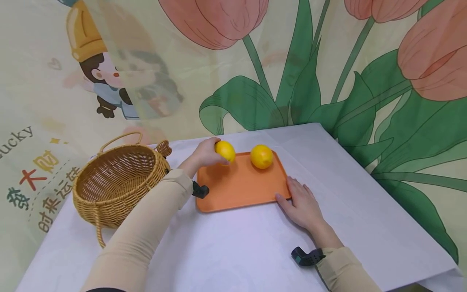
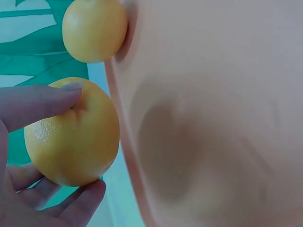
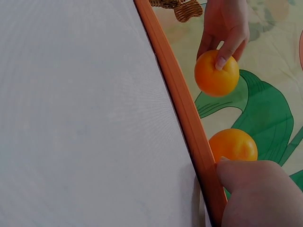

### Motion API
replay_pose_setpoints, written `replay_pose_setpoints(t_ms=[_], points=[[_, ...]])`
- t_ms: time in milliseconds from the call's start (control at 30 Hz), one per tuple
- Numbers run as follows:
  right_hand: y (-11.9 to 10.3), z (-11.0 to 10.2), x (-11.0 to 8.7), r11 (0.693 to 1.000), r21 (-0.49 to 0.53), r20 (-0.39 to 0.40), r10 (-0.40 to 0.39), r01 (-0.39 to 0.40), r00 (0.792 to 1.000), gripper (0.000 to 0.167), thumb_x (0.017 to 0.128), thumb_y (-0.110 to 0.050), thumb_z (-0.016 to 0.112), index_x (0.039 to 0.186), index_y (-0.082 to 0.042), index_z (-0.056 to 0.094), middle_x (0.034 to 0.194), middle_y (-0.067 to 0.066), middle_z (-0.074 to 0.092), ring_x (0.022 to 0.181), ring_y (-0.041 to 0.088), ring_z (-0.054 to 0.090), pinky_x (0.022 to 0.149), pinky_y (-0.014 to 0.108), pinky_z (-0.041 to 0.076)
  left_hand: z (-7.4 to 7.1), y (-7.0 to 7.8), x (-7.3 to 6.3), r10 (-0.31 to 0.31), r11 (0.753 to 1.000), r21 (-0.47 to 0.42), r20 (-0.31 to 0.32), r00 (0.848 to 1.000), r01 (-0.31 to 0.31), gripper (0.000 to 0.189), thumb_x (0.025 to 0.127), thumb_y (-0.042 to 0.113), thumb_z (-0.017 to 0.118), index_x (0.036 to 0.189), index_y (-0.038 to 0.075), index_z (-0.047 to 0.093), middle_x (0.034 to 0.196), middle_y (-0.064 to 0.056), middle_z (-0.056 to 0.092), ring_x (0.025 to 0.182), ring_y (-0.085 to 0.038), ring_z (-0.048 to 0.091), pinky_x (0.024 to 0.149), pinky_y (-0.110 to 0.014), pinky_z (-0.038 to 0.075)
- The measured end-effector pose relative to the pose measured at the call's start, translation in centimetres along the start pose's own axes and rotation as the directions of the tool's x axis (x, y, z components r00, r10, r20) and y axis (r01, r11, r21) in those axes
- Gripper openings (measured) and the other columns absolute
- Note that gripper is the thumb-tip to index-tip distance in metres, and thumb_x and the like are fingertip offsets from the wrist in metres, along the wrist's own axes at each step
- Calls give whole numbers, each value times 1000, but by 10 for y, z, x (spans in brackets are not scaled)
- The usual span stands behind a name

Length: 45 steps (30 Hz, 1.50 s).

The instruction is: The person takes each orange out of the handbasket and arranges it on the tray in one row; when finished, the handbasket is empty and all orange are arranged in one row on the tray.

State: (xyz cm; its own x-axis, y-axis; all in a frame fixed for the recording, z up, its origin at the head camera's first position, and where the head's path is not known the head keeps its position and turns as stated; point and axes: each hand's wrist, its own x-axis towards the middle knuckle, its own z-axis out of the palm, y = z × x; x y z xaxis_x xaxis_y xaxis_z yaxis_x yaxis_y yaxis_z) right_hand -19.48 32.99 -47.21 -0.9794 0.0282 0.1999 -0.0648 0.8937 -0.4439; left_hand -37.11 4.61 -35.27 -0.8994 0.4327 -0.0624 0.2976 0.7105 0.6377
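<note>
My left hand (image 1: 208,153) holds a round yellow-orange orange (image 1: 225,151) above the far left part of the orange tray (image 1: 240,186). In the left wrist view, the thumb lies across the top of this held orange (image 2: 73,137), and the other fingers support it from below. A second orange (image 1: 261,156) sits on the tray near its far right corner. At the near right corner, my right hand (image 1: 302,205) holds the tray, its thumb over the rim (image 3: 189,127) and its fingers along the right side. The right fingers are hidden in the right wrist view.
On the left of the white-covered table (image 1: 233,247) stands a wicker basket (image 1: 120,211) with a raised handle, beside my left forearm. A cloth (image 1: 233,93) printed with tulips and a cartoon figure hangs behind the table.
</note>
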Motion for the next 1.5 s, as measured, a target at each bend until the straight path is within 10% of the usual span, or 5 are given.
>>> replay_pose_setpoints(t_ms=[1500], points=[[-1,-1,1,1000,-14,22,17,-17,1000,85,101,-54,54,159,3,29,161,22,35,149,38,29,122,56,10,2,-34,2,-54,998,12,56,997,54,94,81,20,84,158,1,33,154,-20,43,135,-39,42,115,-53,33]])
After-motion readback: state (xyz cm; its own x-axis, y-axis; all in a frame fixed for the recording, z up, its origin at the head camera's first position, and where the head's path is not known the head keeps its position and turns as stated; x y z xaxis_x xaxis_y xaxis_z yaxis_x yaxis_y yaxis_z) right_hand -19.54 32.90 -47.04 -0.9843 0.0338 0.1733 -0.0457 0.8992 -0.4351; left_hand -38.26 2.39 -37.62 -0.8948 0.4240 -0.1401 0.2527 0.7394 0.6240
